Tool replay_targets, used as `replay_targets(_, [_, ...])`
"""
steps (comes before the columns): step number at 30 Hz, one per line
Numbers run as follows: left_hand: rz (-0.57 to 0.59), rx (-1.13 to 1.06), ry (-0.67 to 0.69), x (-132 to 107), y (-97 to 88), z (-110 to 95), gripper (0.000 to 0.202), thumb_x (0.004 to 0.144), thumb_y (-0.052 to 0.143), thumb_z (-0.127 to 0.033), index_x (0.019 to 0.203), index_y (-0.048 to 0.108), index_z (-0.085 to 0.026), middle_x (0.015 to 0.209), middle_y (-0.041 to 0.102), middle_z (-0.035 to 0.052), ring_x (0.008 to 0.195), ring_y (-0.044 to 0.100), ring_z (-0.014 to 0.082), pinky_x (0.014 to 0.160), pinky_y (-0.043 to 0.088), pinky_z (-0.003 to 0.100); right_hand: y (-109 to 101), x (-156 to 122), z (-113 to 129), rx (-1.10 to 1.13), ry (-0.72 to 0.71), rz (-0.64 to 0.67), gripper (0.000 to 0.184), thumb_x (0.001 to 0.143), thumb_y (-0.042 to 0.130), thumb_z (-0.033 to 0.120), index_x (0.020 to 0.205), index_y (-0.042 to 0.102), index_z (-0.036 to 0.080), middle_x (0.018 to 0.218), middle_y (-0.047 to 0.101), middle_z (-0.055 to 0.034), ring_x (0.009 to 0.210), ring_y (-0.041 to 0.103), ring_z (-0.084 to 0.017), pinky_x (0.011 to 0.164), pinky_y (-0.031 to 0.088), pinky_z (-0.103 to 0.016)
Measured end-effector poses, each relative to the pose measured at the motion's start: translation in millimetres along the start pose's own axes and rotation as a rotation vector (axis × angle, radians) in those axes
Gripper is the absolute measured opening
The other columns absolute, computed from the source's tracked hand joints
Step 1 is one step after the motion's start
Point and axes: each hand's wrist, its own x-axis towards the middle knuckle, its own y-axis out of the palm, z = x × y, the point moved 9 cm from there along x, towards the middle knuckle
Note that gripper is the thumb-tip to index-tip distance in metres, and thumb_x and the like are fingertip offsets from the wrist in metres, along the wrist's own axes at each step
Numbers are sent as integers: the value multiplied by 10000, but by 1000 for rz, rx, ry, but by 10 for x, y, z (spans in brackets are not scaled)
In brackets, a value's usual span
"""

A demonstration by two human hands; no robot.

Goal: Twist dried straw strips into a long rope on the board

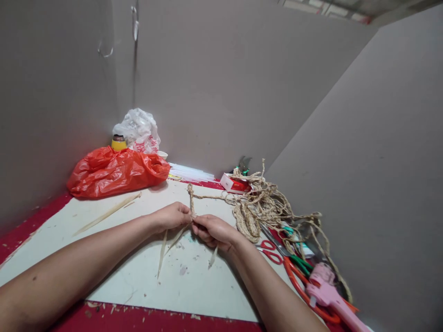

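From my feed, both arms reach forward from the near edge, forearms slanting in toward each other. Left hand [177, 216]: palm mostly down, thumb and fingertips pinched on the lower end of a plaited cord [191, 199]. Right hand [215, 230]: thumb and forefinger pinched at the same spot, other fingers curled beneath. Fingertips of the two nearly meet. Cord runs away from them to a small knot, a thin length leading right to a heap of rope [272, 198]. Loose pale strips [162, 256] hang below the hands.

Heap crowds the right side, partly covering a small red-and-white box [236, 183]; pruning shears [244, 164] behind. Nearer me: scissors with red handles [272, 251], orange handles [291, 277], a pink glue gun [324, 287] over part of these. Far left: red plastic bag [119, 173], yellow jar [118, 144], white plastic bag [136, 127]. White sticks [194, 172] lie along the back.

White board [187, 288], flecked with scraps, on a red tabletop [145, 319]. Plain grey wall [214, 92] close behind.
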Motion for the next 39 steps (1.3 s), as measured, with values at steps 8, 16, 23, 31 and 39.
replay_targets(8, [-83,213,43,-3,-44,-53,157,693,496,-250,660,582,-123,521,485,-34,439,368,61,433,256,193,-2,-11,-22,273,-31,-146,211,774,496,280,605,513,154,349,248,113,320,121,-33,316,83,-154])
replay_targets(16, [43,83,-175,-162,251,-30,161,760,405,-212,847,524,-147,504,573,1,359,501,127,367,357,206,14,-35,-49,380,-80,-272,248,749,497,260,528,430,171,327,327,87,279,176,-26,299,100,-163])
replay_targets(23, [-82,-37,-110,-133,356,13,137,762,421,-186,878,489,-160,482,564,-10,384,534,136,391,406,213,108,-13,-67,473,-65,-142,192,685,519,196,550,383,183,349,230,125,304,105,-16,316,67,-156])
replay_targets(31, [-364,240,16,-106,-274,-198,174,696,479,-267,710,588,-132,567,581,21,517,522,123,522,399,226,120,-30,-18,495,-62,10,97,709,546,206,659,482,152,398,220,130,351,66,-18,324,47,-145])
replay_targets(39, [-151,-136,-95,0,93,115,117,691,454,-234,631,507,-149,463,379,-53,370,266,52,399,185,208,156,-29,12,436,-80,169,117,734,565,242,702,501,149,421,252,121,361,83,-20,327,56,-144])
